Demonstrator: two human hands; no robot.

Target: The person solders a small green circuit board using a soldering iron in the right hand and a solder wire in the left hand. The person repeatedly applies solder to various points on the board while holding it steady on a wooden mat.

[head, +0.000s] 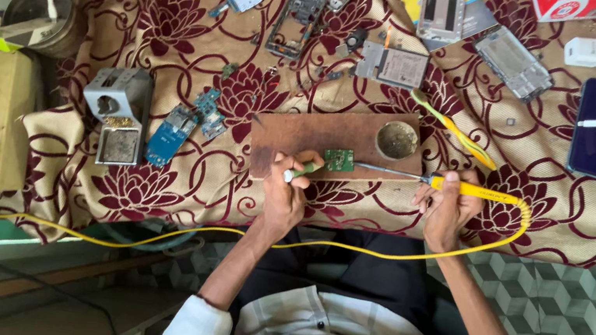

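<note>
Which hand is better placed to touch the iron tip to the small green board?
Right. The right hand holds the yellow soldering iron, tip beside the green board; the left hand pins that board with a tool.

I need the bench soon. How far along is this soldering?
Done: phones already lie stripped on the cloth. In hand: the right hand points the soldering iron at a small green board; the left hand steadies it with a tool. Left: nothing reassembled.

A pale plaid shirt with dark buttons — white sleeves rolled above the elbows — over dark trousers.
</note>
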